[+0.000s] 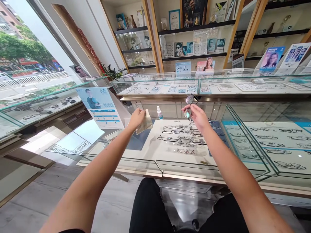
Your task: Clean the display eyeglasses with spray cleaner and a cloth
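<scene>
Bright daylight fills the shop through a big window [26, 48] at the upper left of the frame. From where I stand, I see a person [148, 204] sitting at a long, clear glass counter [145, 163], both bare arms stretched out over it. Their right hand [198, 115], right of the middle, pinches round glasses with a thin dark rim [189, 98]. Those glasses are up in the air, turned so one lens is above the other. Their left hand [138, 117], near the middle, is curled tight around a soft, cream-coloured cloth [145, 123]. The two hands are apart. Between them, a small white bottle with a blue label [159, 113] stands upright on the counter. Under the glass, rows of thin-framed glasses [173, 129] lie on a white board [155, 142]. Left of the left hand, there's a white and blue stand-up paper sign [102, 108]. Farther out, at the top of the frame, dark shelves with tan wood posts [153, 35] hold framed pictures [174, 19].
</scene>
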Demonstrator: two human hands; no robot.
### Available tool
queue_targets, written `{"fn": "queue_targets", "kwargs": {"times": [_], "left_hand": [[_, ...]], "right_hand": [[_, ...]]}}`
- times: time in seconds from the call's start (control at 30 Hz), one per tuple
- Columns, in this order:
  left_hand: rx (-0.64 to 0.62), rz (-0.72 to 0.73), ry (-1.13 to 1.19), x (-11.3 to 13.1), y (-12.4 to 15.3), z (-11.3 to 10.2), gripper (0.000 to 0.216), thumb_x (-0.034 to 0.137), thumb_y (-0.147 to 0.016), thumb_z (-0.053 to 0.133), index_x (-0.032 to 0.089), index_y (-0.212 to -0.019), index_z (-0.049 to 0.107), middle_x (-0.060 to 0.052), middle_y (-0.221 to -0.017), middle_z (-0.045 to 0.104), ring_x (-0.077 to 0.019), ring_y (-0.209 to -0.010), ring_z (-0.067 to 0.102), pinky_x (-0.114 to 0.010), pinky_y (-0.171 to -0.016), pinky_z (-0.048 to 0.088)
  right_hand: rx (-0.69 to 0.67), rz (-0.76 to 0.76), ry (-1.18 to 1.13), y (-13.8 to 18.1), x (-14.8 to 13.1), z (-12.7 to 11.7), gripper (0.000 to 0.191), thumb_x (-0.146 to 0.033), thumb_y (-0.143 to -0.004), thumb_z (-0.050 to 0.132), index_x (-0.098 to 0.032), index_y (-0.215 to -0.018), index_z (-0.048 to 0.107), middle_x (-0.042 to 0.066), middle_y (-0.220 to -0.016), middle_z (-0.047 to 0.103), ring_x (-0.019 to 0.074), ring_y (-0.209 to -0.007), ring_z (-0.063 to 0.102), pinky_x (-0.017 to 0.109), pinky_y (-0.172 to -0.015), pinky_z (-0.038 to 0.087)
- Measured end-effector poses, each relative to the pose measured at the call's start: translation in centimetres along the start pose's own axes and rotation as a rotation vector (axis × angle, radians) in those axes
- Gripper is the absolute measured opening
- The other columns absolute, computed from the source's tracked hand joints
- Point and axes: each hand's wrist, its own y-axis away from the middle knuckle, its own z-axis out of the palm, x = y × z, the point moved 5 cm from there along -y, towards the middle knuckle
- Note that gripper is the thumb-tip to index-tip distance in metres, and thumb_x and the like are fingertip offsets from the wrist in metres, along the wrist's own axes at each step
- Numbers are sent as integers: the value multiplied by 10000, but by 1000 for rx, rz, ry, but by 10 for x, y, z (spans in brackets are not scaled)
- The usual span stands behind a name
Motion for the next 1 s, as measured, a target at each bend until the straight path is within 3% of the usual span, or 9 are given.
{"fn": "queue_targets", "kwargs": {"times": [0.17, 0.23, 0.33, 0.43, 0.6, 0.77, 1.0], "left_hand": [[-155, 57, 118, 28, 3, -18, 394, 446, -888, 682, 240, -637, 458, 5, -599, 493, -180, -625, 450, -323, -647, 309], [-203, 66, 242, 41, 5, -22, 414, 438, -867, 720, 238, -628, 447, 22, -568, 445, -156, -585, 395, -310, -615, 274], [-234, 22, 437, 60, 7, -21, 360, 452, -865, 754, 225, -695, 532, 23, -602, 500, -149, -572, 423, -289, -588, 295], [-289, 24, 660, 82, 12, -8, 322, 444, -879, 774, 210, -763, 586, 13, -674, 569, -144, -600, 483, -271, -607, 356], [-348, 1, 930, 119, 32, 33, 342, 425, -856, 842, 207, -790, 587, 20, -699, 597, -126, -601, 511, -247, -587, 381], [-424, -22, 978, 146, 58, 70, 363, 419, -871, 844, 225, -819, 542, 53, -630, 569, -102, -518, 453, -230, -519, 336], [-415, 91, 964, 165, 73, 88, 436, 541, -865, 855, 232, -875, 547, 27, -637, 666, -118, -493, 514, -240, -498, 347]], "right_hand": [[-5, 8, -17, 0, 0, 1, 423, -686, -865, 844, -280, -971, 801, 60, -1066, 843, 237, -1027, 729, 370, -910, 587], [-2, 9, -17, 0, -1, 0, 426, -691, -867, 841, -280, -974, 804, 59, -1070, 847, 237, -1030, 728, 369, -906, 584], [5, -1, -30, 0, -1, 0, 433, -698, -863, 846, -281, -974, 807, 55, -1075, 853, 232, -1022, 728, 369, -909, 584], [10, -10, -35, -1, -1, 0, 436, -701, -861, 853, -283, -978, 809, 50, -1093, 857, 223, -1010, 728, 367, -916, 586], [96, -58, -5, -5, 1, -7, 444, -720, -870, 824, -285, -955, 800, 47, -1079, 855, 219, -1013, 724, 351, -877, 572], [213, -129, 76, -9, 1, -18, 457, -724, -902, 763, -276, -981, 794, 53, -1068, 851, 217, -972, 704, 350, -841, 545], [321, -245, 241, -8, -1, -22, 505, -758, -948, 687, -261, -957, 774, 61, -1051, 817, 250, -1035, 694, 398, -957, 557]]}}
